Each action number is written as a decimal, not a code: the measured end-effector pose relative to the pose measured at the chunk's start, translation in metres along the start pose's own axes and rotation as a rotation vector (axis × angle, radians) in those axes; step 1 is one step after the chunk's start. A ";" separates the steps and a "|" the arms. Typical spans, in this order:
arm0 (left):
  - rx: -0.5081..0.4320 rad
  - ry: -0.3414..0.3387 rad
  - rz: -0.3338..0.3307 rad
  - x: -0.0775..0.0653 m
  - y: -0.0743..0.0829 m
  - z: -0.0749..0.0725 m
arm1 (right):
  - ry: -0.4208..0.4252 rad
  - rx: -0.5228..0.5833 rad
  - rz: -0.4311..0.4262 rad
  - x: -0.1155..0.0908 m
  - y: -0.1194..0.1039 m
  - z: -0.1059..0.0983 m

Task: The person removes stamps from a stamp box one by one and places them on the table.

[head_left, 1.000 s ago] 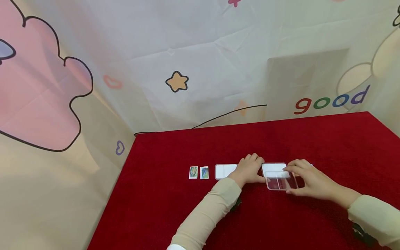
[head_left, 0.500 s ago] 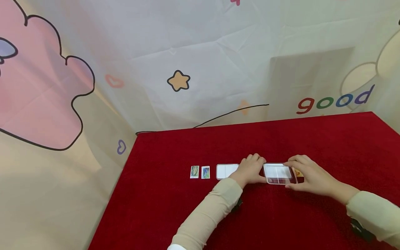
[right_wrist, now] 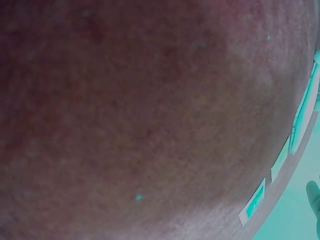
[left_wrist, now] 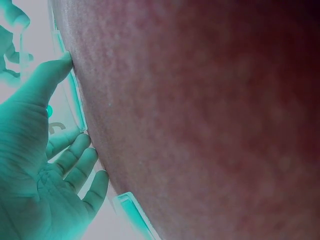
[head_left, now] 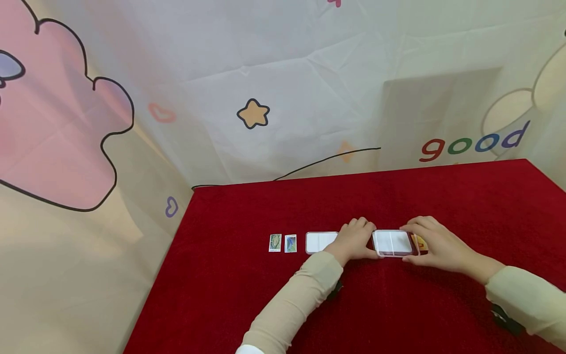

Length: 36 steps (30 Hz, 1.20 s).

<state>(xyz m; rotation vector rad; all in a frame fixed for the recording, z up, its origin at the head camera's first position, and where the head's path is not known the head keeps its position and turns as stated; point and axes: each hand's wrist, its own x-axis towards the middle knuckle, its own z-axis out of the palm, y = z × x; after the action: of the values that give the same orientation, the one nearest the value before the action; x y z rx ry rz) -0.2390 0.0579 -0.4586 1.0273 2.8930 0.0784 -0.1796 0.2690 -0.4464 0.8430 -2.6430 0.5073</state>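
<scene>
In the head view my left hand [head_left: 353,241] holds the left end of a shallow clear plastic box with a white inside [head_left: 389,242]. Its thumb lies on the near side and its fingers at the far side. My right hand [head_left: 435,248] pinches the right end of a clear lid [head_left: 414,250] between thumb and fingers. The lid lies over the box and sticks out a little at its right. Whether the lid is fully seated I cannot tell. Left of my left hand lies a second clear-edged white box [head_left: 320,242], partly covered by that hand.
Two small stamp-like picture cards [head_left: 275,243] lie side by side on the red cloth [head_left: 247,295], left of the second box. A yellow and red card [head_left: 421,243] shows partly beside my right hand. A printed curtain [head_left: 283,59] hangs behind the table.
The lid in my right hand has moved away from me and down, from the near side of the box to on top of it. My left hand has stayed on the box.
</scene>
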 end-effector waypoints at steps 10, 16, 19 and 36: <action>-0.009 -0.024 -0.012 -0.002 0.000 -0.003 | -0.020 -0.003 0.015 0.004 0.004 0.004; -0.030 -0.029 -0.011 -0.002 0.000 -0.003 | -0.041 0.002 0.039 0.005 0.007 0.005; -0.033 -0.025 -0.010 -0.002 -0.001 -0.003 | -0.049 0.005 0.049 0.005 0.008 0.005; -0.027 -0.012 -0.007 -0.003 0.000 -0.003 | -0.088 0.017 0.076 0.006 0.013 0.012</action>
<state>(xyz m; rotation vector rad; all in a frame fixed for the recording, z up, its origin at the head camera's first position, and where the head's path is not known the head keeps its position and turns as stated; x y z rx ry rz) -0.2368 0.0554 -0.4554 1.0098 2.8766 0.1096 -0.1944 0.2708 -0.4572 0.7894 -2.7641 0.5234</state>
